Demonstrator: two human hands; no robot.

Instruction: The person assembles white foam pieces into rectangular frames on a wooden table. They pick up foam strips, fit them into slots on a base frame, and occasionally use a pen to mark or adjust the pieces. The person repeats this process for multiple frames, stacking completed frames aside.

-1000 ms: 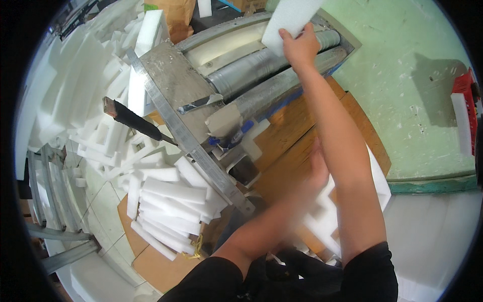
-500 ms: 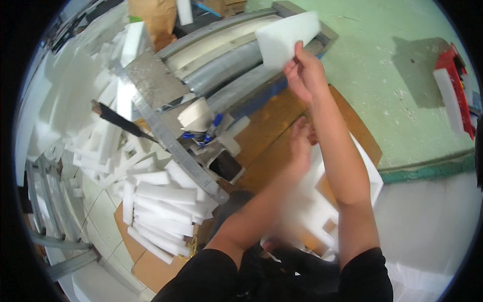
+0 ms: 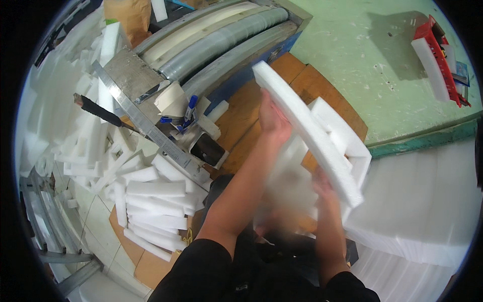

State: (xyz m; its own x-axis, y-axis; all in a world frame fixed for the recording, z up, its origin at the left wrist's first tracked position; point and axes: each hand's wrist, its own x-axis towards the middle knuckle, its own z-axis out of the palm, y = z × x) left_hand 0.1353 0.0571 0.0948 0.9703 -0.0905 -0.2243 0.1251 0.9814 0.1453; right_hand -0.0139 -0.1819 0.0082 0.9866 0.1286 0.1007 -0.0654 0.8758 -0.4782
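A long white foam board (image 3: 309, 136), seen mostly along its narrow edge, slants from far left to near right in front of me. My left hand (image 3: 274, 120) is closed on its left side near the far end, with part of the fingers hidden behind it. At the near end, my right hand (image 3: 325, 189) grips the board from below, its fingers somewhat blurred. Just right of and beneath the board lies a white foam frame (image 3: 356, 146) with square cut-outs, resting on brown cardboard (image 3: 337, 103).
To the left are heaped foam strips (image 3: 156, 204) and a metal roller machine (image 3: 226, 43). A black-handled tool (image 3: 100, 110) and blue markers (image 3: 190, 109) sit by its metal edge. A red basket (image 3: 437, 55) stands far right; stacked white foam sheets (image 3: 417, 196) are nearer.
My right hand has come back from over the roller machine toward me, and the foam board is now held in both hands. My left hand has moved left and away from me onto it.
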